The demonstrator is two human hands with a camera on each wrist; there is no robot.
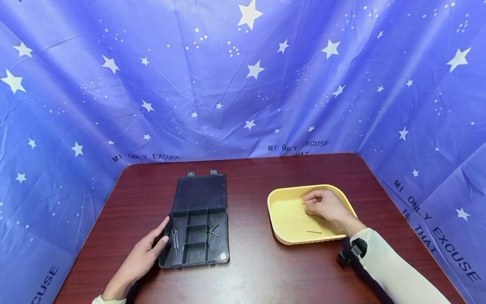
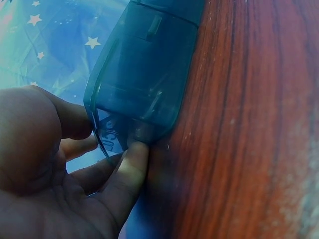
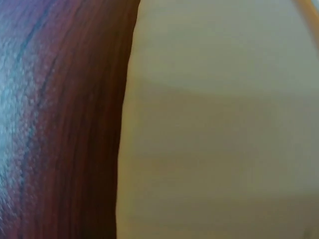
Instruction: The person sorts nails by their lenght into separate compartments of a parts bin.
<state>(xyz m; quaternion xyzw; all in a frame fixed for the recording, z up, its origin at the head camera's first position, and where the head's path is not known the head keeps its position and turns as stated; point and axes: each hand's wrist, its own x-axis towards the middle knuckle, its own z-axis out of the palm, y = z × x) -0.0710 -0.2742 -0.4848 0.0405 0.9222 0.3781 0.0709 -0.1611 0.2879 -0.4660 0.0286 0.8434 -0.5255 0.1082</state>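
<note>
On the left of the table is a dark see-through compartment box, its lid folded back. My left hand holds its left side, thumb by the rim; in the left wrist view, fingers pinch the box's end. Thin nails lie in the long left compartment, and several more nails are in the right one. Over the yellow tray, my right hand reaches down with bent fingers; I cannot tell whether they hold anything. A single nail lies on the tray floor, near the front.
The dark red wooden table has a bare strip between box and tray. Blue star-printed cloth hangs around the back and sides. The tray's pale side wall fills most of the right wrist view.
</note>
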